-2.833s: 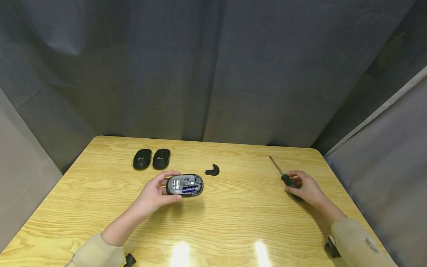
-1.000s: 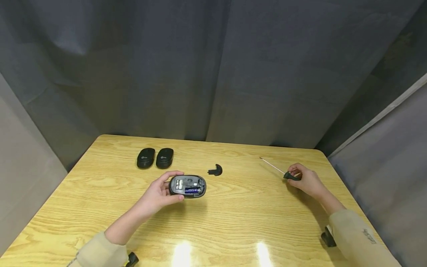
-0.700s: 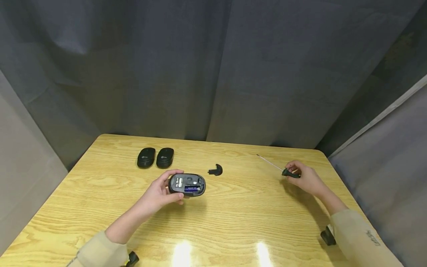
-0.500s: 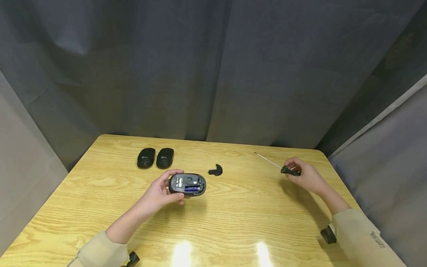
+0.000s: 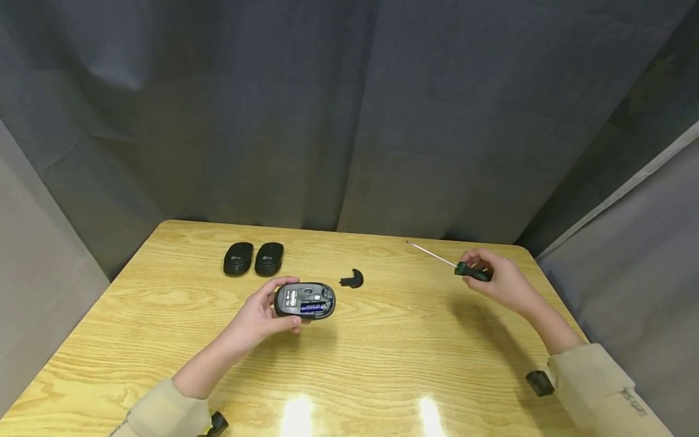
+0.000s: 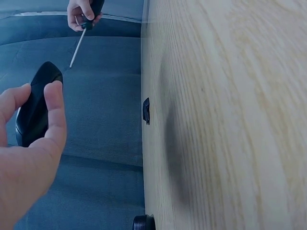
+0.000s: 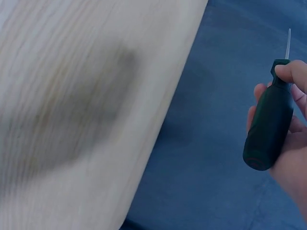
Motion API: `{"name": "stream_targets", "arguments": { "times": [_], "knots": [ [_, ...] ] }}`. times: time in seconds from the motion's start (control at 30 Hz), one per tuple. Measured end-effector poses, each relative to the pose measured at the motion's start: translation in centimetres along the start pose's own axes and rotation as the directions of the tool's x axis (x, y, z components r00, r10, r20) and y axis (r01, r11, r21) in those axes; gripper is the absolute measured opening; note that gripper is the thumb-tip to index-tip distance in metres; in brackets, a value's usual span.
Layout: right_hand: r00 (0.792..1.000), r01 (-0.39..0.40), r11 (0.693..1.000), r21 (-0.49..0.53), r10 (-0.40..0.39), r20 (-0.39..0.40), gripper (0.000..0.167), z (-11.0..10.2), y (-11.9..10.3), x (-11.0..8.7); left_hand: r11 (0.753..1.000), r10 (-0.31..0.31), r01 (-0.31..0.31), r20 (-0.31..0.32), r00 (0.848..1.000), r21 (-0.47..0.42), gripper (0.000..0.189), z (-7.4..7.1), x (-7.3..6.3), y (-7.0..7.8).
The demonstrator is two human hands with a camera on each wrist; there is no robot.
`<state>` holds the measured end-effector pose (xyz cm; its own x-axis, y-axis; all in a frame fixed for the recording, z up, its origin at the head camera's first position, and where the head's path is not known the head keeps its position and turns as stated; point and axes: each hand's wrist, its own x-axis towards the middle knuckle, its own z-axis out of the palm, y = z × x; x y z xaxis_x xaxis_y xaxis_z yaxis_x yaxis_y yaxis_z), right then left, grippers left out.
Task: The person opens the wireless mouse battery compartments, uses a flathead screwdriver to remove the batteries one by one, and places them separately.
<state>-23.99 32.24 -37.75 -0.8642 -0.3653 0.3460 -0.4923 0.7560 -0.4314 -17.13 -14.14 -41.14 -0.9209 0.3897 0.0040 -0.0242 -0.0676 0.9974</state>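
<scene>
My left hand holds a black computer mouse above the table, underside up, thumb on the near edge and fingers on the far one. A blue battery lies in its uncovered compartment. From the side, the left wrist view shows the mouse pinched between thumb and fingers. My right hand grips a screwdriver by its dark green handle, raised off the table. The thin metal shaft points left and away from me. A small black battery cover lies on the table beyond the mouse.
Two more black mice stand side by side at the back left, a left one and a right one. The wooden table ends at a dark grey curtain. Another curtain hangs along the right.
The right hand has lifted the screwdriver from the table, carrying it up and leftward, with its shaft swinging further left. The left hand keeps holding the mouse in nearly the same place.
</scene>
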Motion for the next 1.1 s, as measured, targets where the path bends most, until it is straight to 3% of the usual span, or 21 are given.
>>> {"name": "stream_targets", "arguments": {
  "times": [0.37,0.8,1.1],
  "knots": [
    [0.998,0.044,0.999,-0.020,-0.045,-0.054,0.027,-1.0,-2.3,0.2,1.000,0.001,-0.001,-0.009,1.000,-0.007,0.075,0.1,0.0,0.0],
    [0.984,0.129,0.990,-0.054,-0.134,-0.119,0.036,-1.8,-5.3,0.5,1.000,0.000,0.000,-0.019,1.000,0.001,0.075,0.4,0.1,0.4],
    [0.974,0.199,0.975,-0.102,-0.208,-0.093,0.037,-2.2,-7.6,0.6,1.000,0.011,-0.011,-0.019,1.000,0.015,0.075,0.6,0.2,0.7]
  ]
}}
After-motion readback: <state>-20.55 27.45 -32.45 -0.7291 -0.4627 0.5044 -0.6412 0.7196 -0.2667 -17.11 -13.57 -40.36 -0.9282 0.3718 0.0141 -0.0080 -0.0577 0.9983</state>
